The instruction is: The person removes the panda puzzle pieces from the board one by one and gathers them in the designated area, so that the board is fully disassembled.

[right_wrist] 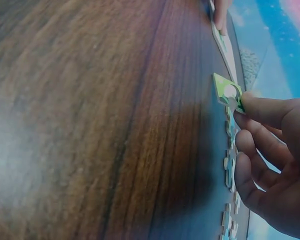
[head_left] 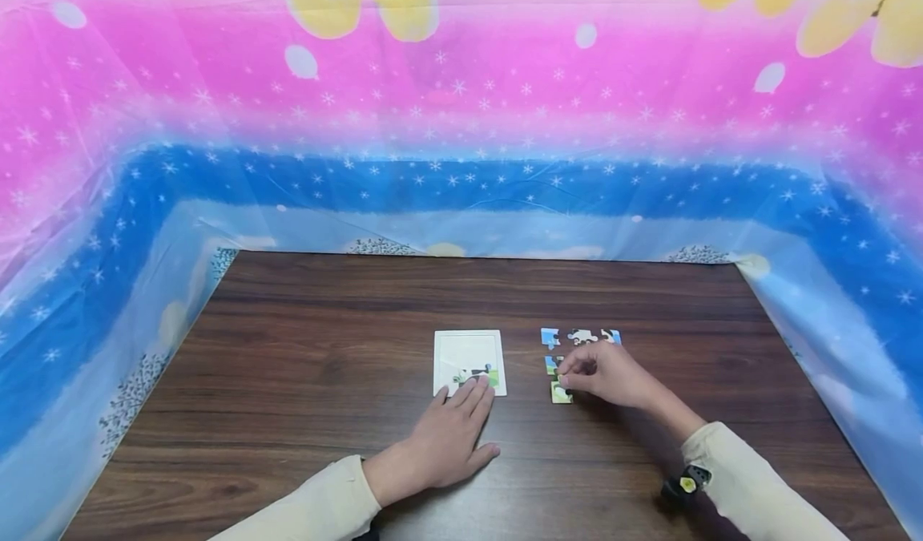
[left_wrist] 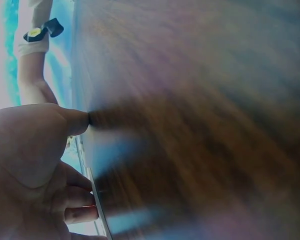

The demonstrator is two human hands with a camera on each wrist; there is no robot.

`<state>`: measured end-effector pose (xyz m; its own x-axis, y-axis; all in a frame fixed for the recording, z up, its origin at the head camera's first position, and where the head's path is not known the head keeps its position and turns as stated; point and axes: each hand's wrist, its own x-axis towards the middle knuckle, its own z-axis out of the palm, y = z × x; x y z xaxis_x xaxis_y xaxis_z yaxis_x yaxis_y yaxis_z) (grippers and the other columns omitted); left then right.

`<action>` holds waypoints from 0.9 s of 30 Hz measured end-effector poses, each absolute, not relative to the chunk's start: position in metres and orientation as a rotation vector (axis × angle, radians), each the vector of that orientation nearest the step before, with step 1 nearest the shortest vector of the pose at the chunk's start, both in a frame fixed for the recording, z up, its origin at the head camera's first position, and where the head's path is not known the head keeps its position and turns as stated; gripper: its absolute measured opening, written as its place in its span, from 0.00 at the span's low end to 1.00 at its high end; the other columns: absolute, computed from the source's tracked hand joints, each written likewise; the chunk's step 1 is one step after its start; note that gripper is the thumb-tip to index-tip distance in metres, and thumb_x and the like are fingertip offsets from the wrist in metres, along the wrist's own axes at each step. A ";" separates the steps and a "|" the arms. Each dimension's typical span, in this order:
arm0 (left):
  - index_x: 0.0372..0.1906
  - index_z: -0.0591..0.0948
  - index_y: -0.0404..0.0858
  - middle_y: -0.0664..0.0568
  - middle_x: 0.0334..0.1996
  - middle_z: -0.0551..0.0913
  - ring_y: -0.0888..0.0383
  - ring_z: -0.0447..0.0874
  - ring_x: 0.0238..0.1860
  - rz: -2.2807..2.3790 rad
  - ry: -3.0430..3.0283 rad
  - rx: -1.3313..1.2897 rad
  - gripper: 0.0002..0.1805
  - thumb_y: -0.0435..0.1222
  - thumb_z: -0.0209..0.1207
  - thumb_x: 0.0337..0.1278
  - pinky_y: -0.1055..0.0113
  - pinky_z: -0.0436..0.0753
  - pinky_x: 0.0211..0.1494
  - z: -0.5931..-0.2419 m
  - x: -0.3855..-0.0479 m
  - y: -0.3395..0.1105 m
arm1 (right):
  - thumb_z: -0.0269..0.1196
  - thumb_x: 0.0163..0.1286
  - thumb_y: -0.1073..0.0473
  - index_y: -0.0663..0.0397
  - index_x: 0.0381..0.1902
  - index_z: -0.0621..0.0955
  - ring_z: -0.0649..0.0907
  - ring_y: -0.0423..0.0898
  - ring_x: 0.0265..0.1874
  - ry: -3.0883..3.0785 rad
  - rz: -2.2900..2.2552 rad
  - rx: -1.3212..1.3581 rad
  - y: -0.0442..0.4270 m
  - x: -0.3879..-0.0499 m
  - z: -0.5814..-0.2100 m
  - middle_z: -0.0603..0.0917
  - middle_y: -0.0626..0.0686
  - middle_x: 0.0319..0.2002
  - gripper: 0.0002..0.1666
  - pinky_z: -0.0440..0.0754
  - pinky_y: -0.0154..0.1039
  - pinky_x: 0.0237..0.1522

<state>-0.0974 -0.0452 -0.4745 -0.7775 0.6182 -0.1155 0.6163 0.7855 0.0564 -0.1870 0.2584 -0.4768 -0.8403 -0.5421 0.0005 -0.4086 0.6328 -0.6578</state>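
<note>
A white puzzle tray [head_left: 467, 341] lies on the table with a few joined pieces [head_left: 493, 374] at its lower right. My left hand [head_left: 449, 437] lies flat with straight fingers on the tray's lower edge, covering part of it. To the right of the tray, my right hand [head_left: 609, 374] pinches a green puzzle piece [head_left: 561, 393] by its edge between thumb and index finger. The right wrist view shows this green piece [right_wrist: 225, 91] tilted up off the table, in the right hand's [right_wrist: 277, 145] fingertips. In the left wrist view the left hand [left_wrist: 35, 170] has its thumb spread.
Loose pieces lie right of the tray: a blue one [head_left: 550, 337], a cream one [head_left: 582, 337], another [head_left: 611, 337] behind the right hand and one [head_left: 551, 365] just above the green piece. A patterned cloth [head_left: 461, 188] stands round the brown table [head_left: 324, 308].
</note>
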 end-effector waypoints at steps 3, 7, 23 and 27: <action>0.78 0.62 0.34 0.43 0.79 0.60 0.49 0.60 0.78 0.039 2.858 0.991 0.42 0.60 0.46 0.75 0.45 0.67 0.75 -0.475 -0.098 -0.046 | 0.71 0.68 0.53 0.46 0.37 0.89 0.81 0.35 0.27 2.680 -0.963 -0.777 0.258 -0.186 -0.479 0.86 0.36 0.29 0.05 0.80 0.34 0.28; 0.78 0.63 0.34 0.43 0.79 0.62 0.49 0.61 0.78 0.049 2.880 1.000 0.41 0.59 0.47 0.74 0.46 0.68 0.74 -0.476 -0.097 -0.046 | 0.70 0.69 0.53 0.45 0.37 0.88 0.80 0.35 0.26 2.697 -0.937 -0.754 0.258 -0.186 -0.482 0.84 0.36 0.28 0.04 0.78 0.34 0.27; 0.79 0.60 0.36 0.45 0.81 0.57 0.49 0.57 0.79 0.013 2.859 0.966 0.41 0.59 0.44 0.76 0.49 0.68 0.73 -0.480 -0.096 -0.045 | 0.70 0.68 0.59 0.46 0.40 0.89 0.81 0.35 0.28 2.692 -0.934 -0.765 0.257 -0.188 -0.478 0.85 0.38 0.31 0.04 0.80 0.34 0.28; 0.80 0.60 0.35 0.45 0.81 0.57 0.49 0.56 0.80 0.016 2.858 0.966 0.41 0.59 0.44 0.76 0.48 0.67 0.73 -0.481 -0.097 -0.046 | 0.70 0.69 0.58 0.45 0.41 0.89 0.80 0.36 0.27 2.683 -0.932 -0.762 0.256 -0.188 -0.477 0.85 0.38 0.31 0.04 0.80 0.34 0.27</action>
<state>-0.0968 -0.0456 -0.4813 -0.7879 0.6051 -0.1143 0.6038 0.7956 0.0497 -0.1884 0.2559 -0.4774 -0.8467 -0.5317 -0.0198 -0.4050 0.6681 -0.6242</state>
